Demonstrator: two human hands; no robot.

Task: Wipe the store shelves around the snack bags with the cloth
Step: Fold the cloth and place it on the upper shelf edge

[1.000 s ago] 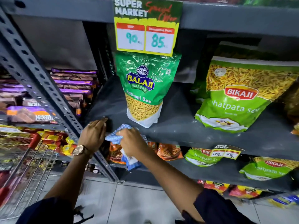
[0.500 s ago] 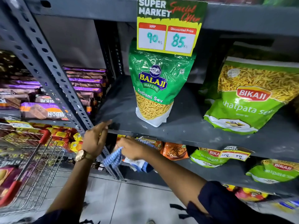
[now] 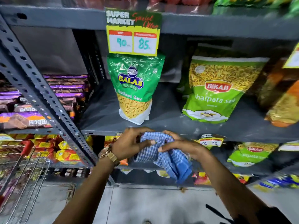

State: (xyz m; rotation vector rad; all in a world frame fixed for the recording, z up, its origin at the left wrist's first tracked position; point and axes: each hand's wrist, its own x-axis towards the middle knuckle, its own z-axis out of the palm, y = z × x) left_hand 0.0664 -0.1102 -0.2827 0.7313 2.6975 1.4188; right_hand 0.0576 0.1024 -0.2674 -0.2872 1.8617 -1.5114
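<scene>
Bunching the blue checked cloth (image 3: 163, 152), left hand (image 3: 129, 144) and right hand (image 3: 182, 147) both grip it

We see matt grey metal shelf (image 3: 169, 123); glossy crinkled plastic snack bags (image 3: 135, 88); soft checked woven cloth (image 3: 163, 156); shiny gold metal watch (image 3: 109, 155); paper price sign (image 3: 133, 32).
</scene>
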